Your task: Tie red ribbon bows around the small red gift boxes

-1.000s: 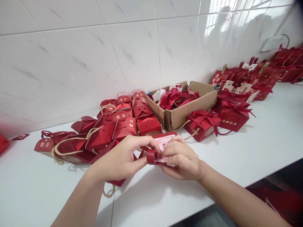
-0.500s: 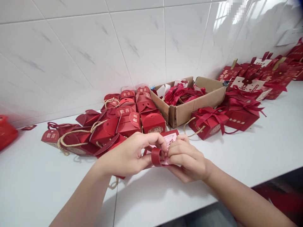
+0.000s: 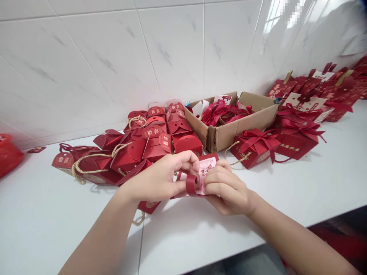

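Between my two hands is a small red gift box with a pink patterned panel [image 3: 207, 163] and a curled dark red strap [image 3: 191, 185]. My right hand [image 3: 228, 187] is closed on the right side of the box, its fingers bent over the pink panel. From the left, my left hand [image 3: 169, 175] has its fingers curled around the strap, the thumb behind it and the fingertips partly hidden at the panel. What the fingertips pinch there is too small to make out. Much of the box's lower part is covered by my hands.
Several red gift boxes [image 3: 156, 147], some with rope handles [image 3: 100, 158], crowd the left and back. A cardboard box [image 3: 241, 130] of red ribbons stands against the tiled wall. A ribbon-tied red box [image 3: 255, 149] and more red bags [image 3: 334, 95] are right. A red bag [image 3: 10, 154] lies far left.
The view has shifted slightly, so everything sits a little to the right. My left fingers have lifted a bit from the panel around the strap; the right hand keeps its grip.
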`<act>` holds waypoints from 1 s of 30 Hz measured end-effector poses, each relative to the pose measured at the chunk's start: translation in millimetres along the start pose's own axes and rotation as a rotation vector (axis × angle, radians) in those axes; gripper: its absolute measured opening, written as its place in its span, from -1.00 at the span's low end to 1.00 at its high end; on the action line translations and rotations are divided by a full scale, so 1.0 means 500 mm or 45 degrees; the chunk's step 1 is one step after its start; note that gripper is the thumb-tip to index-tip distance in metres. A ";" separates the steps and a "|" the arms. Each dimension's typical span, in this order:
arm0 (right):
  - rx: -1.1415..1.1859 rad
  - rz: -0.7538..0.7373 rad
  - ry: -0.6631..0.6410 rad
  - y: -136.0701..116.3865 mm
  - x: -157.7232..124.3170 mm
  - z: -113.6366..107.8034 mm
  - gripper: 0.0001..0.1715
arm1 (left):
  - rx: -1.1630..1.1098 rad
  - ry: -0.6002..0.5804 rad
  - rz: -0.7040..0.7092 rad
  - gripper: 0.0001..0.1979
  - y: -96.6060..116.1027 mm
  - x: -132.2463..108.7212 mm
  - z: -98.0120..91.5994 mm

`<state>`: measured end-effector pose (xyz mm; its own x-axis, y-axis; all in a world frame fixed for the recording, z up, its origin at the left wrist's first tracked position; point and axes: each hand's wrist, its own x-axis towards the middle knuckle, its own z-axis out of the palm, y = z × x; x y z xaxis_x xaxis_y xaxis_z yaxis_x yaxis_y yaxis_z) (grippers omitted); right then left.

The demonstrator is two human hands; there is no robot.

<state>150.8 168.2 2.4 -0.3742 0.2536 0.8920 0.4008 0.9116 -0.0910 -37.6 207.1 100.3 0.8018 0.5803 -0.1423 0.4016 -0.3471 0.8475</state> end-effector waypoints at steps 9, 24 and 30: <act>-0.032 0.025 0.060 0.003 0.006 -0.001 -0.85 | 0.396 0.477 0.124 -0.74 0.027 -0.020 0.003; -0.017 0.067 0.095 0.006 0.008 -0.003 -0.79 | 0.119 0.446 0.014 -0.91 0.028 -0.018 0.028; -0.044 0.077 0.120 0.006 0.011 -0.003 -0.82 | 0.240 0.417 0.086 -0.86 0.035 -0.020 0.026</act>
<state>151.4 171.6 7.7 -0.2688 0.2749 0.9231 0.4494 0.8835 -0.1322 -32.9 185.6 110.1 0.6578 0.7455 0.1073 0.4515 -0.5042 0.7362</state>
